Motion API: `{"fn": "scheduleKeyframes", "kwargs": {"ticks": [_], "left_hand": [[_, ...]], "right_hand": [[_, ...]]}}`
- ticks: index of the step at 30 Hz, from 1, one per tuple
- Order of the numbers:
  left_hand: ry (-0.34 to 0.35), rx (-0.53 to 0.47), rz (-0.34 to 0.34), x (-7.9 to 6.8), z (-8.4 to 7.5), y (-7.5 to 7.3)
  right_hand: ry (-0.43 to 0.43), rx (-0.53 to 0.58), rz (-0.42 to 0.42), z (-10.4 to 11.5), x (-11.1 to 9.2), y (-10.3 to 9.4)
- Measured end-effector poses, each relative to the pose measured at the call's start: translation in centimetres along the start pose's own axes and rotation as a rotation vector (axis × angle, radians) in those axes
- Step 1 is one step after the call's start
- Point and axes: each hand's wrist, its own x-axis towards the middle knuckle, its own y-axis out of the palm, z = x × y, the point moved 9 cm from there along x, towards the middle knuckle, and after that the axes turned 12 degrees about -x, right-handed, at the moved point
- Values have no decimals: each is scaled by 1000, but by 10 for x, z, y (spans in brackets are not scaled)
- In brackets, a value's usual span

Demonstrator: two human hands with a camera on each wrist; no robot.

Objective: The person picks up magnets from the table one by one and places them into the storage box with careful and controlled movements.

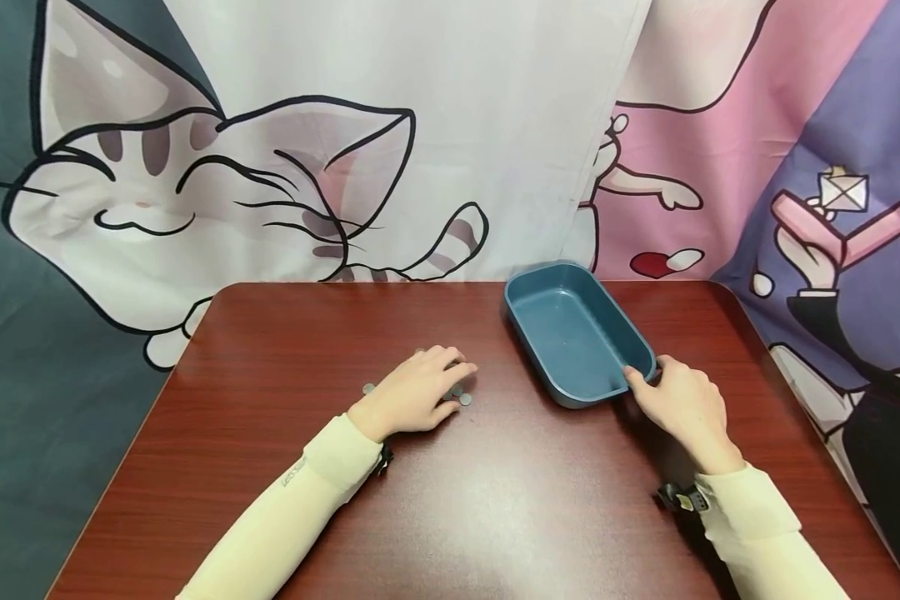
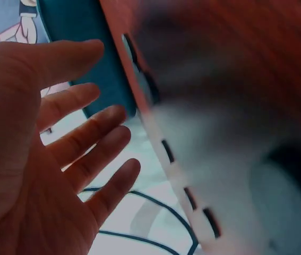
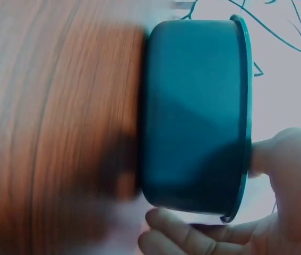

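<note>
A blue rectangular plastic basin (image 1: 570, 337) with rounded corners stands on the table, set at a slant. My right hand (image 1: 682, 404) grips its near right corner, thumb over the rim and fingers along the outside. In the right wrist view the basin's side wall (image 3: 198, 111) is upright beside that hand. To the left, my left hand (image 1: 412, 392) is held palm down over several small, flat grey discs (image 1: 465, 400), coin-like, and partly hides them. The left wrist view shows its fingers loosely extended, holding nothing, with the discs (image 2: 167, 151) lying apart on the tabletop.
Both hands are over a reddish-brown wooden table (image 1: 270, 350) with rounded far corners. A cloth backdrop (image 1: 495, 100) with cartoon drawings hangs right behind its far edge. The basin's far end reaches that edge. Dark wrist bands (image 1: 678, 497) sit at both cuffs.
</note>
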Motion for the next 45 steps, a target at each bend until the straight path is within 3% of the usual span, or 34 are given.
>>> {"fn": "scheduleKeyframes", "kwargs": {"ticks": [9, 20, 28, 37, 45], "left_hand": [[129, 65, 20, 10, -20, 12], [125, 103, 43, 13, -23, 16], [84, 107, 60, 12, -18, 16], [15, 124, 105, -1, -6, 13], [17, 193, 80, -15, -1, 6]], "right_hand": [[-47, 64, 12, -16, 2, -5], [-158, 53, 119, -30, 15, -5], [-249, 85, 122, -26, 23, -3], [-394, 91, 142, 4, 34, 5], [-492, 106, 157, 36, 33, 9]]}}
